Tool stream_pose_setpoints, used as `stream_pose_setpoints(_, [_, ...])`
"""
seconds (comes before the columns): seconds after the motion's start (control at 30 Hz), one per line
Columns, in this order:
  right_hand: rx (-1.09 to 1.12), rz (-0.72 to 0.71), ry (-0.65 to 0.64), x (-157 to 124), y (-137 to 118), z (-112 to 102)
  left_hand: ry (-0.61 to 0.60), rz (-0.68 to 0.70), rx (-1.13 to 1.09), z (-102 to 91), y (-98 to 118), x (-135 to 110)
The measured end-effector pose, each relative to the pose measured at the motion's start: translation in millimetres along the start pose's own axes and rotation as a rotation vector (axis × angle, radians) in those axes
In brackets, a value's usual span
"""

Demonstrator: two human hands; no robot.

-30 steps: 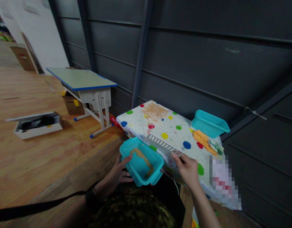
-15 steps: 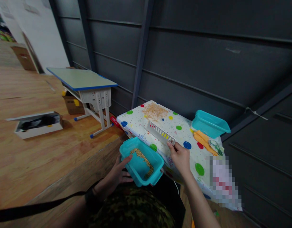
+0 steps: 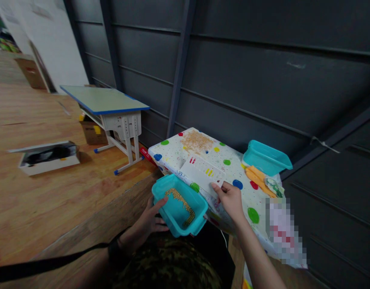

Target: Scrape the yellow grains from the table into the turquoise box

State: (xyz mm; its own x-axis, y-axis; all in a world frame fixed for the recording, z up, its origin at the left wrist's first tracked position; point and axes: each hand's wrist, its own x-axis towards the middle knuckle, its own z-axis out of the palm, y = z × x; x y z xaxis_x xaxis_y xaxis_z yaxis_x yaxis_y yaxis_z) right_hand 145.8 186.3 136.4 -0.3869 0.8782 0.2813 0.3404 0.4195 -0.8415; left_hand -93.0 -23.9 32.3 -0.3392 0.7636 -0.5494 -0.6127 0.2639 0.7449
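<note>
Two hands are at work, and both are holding something; take the near turquoise tub [image 3: 199, 204] as the clock's centre, with twelve at the top of the view. The left hand [image 3: 151, 214], between eight and nine o'clock, is closed on that tub, thumb over the rim and the other fingers against the outer wall. The tub sits at the near edge of the bench [image 3: 169, 154], above the person's lap; whether it touches the bench is hard to tell. Inside it, a band of pale beans [image 3: 181, 199] curves from ten o'clock round to five.

The right hand [image 3: 231, 198], at three o'clock, pinches one end of a white slotted strip [image 3: 199, 172], thumb on top. The strip reaches towards one o'clock over the spotted cover, and red and yellow spots show through its slots. Whether it rests on the cover cannot be told.

Between twelve and one o'clock, at the bench's far end, lies a spread of loose beans [image 3: 197, 141], well apart from the strip. A second turquoise tub [image 3: 260, 162] stands at two o'clock, with an orange cloth [image 3: 258, 180] just beside it. Past three o'clock is a pixelated patch. Between ten and eleven stands a blue-edged desk [image 3: 103, 100]; near ten, on the floor, an open white box [image 3: 52, 164].
</note>
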Motion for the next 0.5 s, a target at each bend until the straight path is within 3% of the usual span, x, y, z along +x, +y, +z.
stream_pose_setpoints(0.27, [0.029, 0.096, -0.041, 35.7, 10.3, -5.7, 0.014, 0.001, 0.008, 0.8, -0.1, 0.0])
stream_pose_setpoints(0.5, [0.055, 0.164, -0.017, 88.5, 20.8, -4.6, 0.04, -0.035, 0.034, 7.9, 8.0, -9.3])
